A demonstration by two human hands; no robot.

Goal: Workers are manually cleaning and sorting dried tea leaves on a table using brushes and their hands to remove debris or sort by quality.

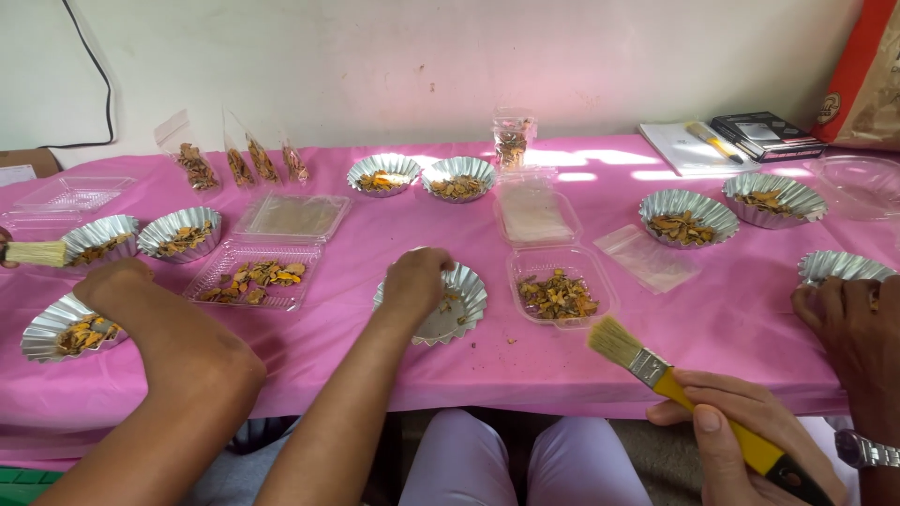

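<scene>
Both hands curl knuckles-up, right hand (pixel 417 278) in a fluted foil dish (pixel 473 300), left hand (pixel 112 277) by a second foil dish (pixel 42 339); any pinch is hidden, and thin foil favours light contact.

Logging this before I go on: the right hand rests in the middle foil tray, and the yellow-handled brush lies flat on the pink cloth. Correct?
Not quite. The head view shows the yellow-handled brush held in a co-worker's hand, bristles raised at the edge of the pink cloth, not lying flat on it. The right hand does rest in the middle foil tray.
</scene>
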